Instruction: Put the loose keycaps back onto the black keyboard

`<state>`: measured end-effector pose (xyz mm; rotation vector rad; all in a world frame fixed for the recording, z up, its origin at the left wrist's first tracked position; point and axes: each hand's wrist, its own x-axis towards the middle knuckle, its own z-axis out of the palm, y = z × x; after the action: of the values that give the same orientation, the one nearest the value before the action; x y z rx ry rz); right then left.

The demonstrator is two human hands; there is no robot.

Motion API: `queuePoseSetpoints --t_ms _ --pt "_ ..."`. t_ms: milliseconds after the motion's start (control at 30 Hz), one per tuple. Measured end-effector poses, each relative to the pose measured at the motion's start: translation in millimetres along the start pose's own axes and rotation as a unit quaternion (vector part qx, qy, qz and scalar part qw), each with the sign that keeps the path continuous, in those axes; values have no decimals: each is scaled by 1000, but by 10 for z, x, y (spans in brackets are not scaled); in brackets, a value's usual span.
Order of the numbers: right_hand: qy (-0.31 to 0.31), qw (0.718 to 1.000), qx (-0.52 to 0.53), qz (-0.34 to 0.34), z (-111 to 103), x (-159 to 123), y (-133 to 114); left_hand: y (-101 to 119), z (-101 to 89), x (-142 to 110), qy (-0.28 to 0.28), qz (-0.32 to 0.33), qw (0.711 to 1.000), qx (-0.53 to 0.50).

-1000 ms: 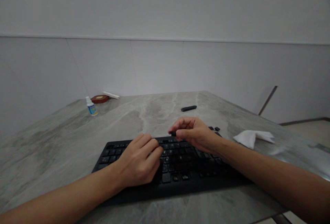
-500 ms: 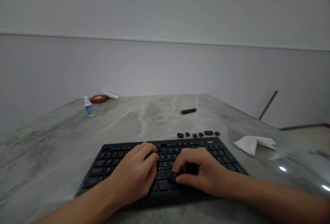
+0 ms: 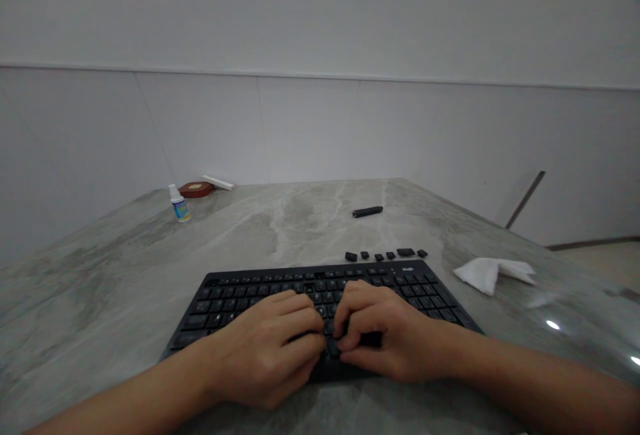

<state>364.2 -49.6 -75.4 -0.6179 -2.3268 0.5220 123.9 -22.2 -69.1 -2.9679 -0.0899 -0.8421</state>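
A black keyboard [image 3: 220, 280] lies in front of me, with gaps in its top row where keycaps are gone. My left hand [image 3: 275, 348] rests over its lower middle, fingers curled and pressed together; whatever the fingertips hold, if anything, is hidden. My right hand [image 3: 380, 331] faces it from the other side, thumb and index finger pinched at a black keycap [image 3: 333, 348] low on the board. Both hands' fingertips nearly meet there. Beyond the keyboard's back edge, several loose black keycaps [image 3: 406, 251] lie in a row.
A black stick-shaped tool [image 3: 367, 211] lies farther back on the marble-patterned table [image 3: 300, 221]. White folded cloth [image 3: 493, 273] sits to the right. At the far left are a small spray bottle [image 3: 180, 205], a reddish-brown box [image 3: 196, 189] and a white strip [image 3: 218, 183].
My left hand has moved right and nearer to me, its fingertips now close to the right hand's. The right hand stays near the same keys, fingers more tightly curled.
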Motion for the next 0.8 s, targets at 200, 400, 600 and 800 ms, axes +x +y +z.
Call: queuePoseSetpoints --t_ms 200,400,600,800 --pt "18 1000 -1 7 15 3 -19 -10 18 -4 8 -3 1000 26" --pt "17 1000 -3 13 17 -4 -7 -7 20 -6 3 -4 1000 27" --pt "7 999 -30 -24 14 -10 -13 -10 9 -3 -3 -6 1000 22" --pt "20 999 -34 -34 19 -8 -22 -4 -13 15 7 22 1000 14"
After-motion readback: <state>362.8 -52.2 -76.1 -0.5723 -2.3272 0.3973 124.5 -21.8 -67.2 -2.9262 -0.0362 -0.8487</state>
